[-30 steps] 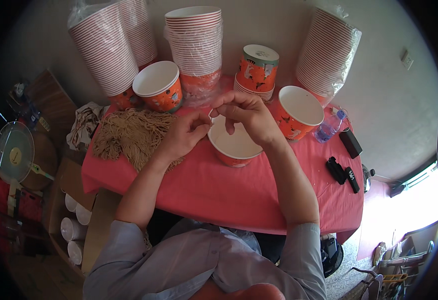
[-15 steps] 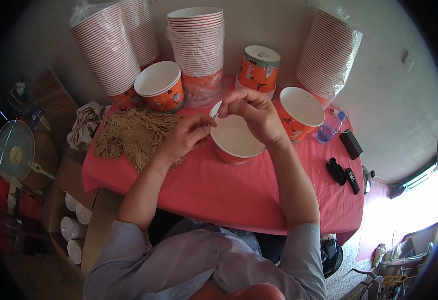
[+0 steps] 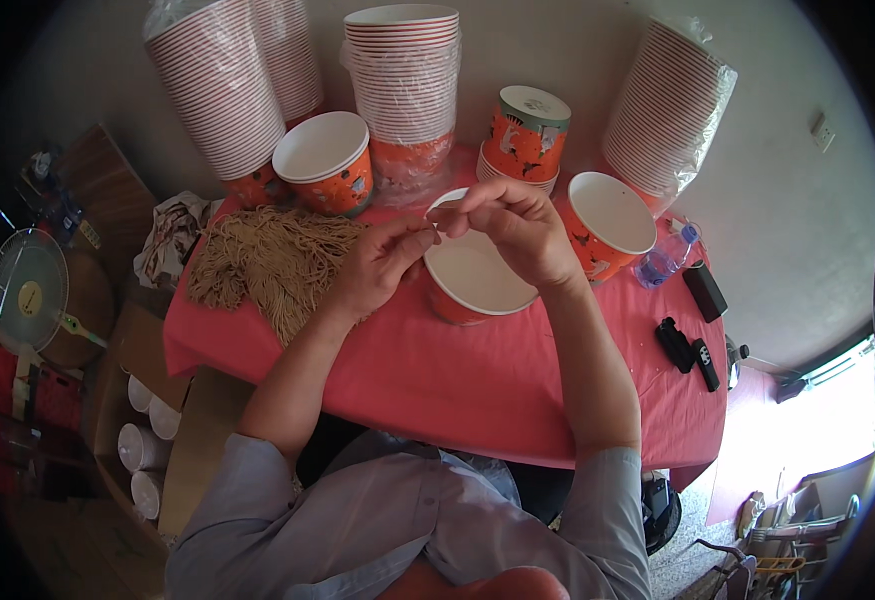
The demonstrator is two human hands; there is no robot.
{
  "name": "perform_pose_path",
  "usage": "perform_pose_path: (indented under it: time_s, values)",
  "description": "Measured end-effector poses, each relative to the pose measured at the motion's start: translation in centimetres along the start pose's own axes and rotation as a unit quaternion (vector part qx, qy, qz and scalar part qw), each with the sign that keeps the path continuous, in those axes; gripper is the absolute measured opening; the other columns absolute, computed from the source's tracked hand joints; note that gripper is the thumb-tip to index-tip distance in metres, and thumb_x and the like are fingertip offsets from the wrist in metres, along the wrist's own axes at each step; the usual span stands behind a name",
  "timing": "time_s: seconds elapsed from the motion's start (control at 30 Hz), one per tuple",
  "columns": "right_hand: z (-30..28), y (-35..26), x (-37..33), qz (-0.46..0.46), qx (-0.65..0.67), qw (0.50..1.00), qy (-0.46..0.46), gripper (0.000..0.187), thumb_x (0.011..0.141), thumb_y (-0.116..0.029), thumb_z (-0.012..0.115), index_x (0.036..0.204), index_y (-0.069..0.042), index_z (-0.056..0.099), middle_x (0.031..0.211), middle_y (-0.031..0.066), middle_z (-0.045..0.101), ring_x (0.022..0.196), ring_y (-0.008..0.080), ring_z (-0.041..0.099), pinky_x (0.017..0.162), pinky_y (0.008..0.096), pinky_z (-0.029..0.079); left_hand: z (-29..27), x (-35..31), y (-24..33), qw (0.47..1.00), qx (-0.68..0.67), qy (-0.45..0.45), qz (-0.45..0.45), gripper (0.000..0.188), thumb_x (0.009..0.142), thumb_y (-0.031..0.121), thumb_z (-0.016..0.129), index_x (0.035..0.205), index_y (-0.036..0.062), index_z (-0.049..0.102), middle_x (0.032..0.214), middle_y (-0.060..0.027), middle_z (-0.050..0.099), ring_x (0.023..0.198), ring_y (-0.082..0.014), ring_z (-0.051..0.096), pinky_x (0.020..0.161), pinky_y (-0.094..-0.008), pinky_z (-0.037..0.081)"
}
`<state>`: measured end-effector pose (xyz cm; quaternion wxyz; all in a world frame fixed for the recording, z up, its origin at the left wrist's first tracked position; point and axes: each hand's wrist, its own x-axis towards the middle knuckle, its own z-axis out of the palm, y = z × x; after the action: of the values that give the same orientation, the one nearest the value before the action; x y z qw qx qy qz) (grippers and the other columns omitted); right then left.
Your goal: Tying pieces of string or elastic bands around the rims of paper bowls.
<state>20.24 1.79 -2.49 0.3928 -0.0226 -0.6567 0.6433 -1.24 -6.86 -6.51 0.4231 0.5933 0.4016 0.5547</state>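
Note:
An orange paper bucket with a white inside [image 3: 473, 275] stands on the red tablecloth [image 3: 478, 370] in front of me. My left hand [image 3: 378, 270] is at its left rim, thumb and forefinger pinched together. My right hand [image 3: 518, 225] hovers over the far rim, fingers pinched toward the left hand. Something thin and pale, maybe a cord, shows between the fingertips; I cannot tell what it is. A heap of tan cords [image 3: 278, 260] lies on the cloth just left of my left hand.
Two more open orange buckets [image 3: 323, 160] [image 3: 608, 220] and a lidded one [image 3: 526, 130] stand behind. Tall wrapped stacks of buckets [image 3: 223, 90] [image 3: 403, 80] [image 3: 668, 110] line the wall. A small water bottle [image 3: 666, 262] and black devices [image 3: 693, 350] lie right. A fan [image 3: 28, 290] stands left.
Both hands have shifted slightly along the bucket's far rim and now pinch close together over it. The bucket stays in place.

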Motion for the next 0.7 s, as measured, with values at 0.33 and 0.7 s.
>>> perform_pose_path:
  time_s: [0.33, 0.7]
  values:
    - [-1.0, 0.5, -0.1, -0.053, 0.129, 0.989, -0.039, 0.024, 0.105, -0.003, 0.048, 0.115, -0.005, 0.07, 0.089, 0.0124, 0.075, 0.122, 0.039, 0.07, 0.109, 0.0512, 0.053, -0.6, -0.4, -2.3, 1.0, -0.026, 0.004, -0.017, 0.024, 0.105, 0.021, 0.06, 0.103, 0.004, 0.077, 0.072, 0.0025, 0.061, 0.062, -0.0055, 0.054, 0.055, -0.0247, 0.041]
    - [-1.8, 1.1, 0.0, -0.057, 0.092, 0.994, -0.024, 0.023, 0.105, -0.007, 0.05, 0.115, -0.004, 0.071, 0.088, 0.0116, 0.074, 0.121, 0.0371, 0.07, 0.108, 0.0503, 0.052, -1.1, 0.1, -2.5, 0.969, -0.225, -0.043, -0.095, 0.029, 0.101, 0.015, 0.056, 0.115, -0.002, 0.075, 0.071, 0.0013, 0.057, 0.06, -0.0075, 0.052, 0.053, -0.0255, 0.043]
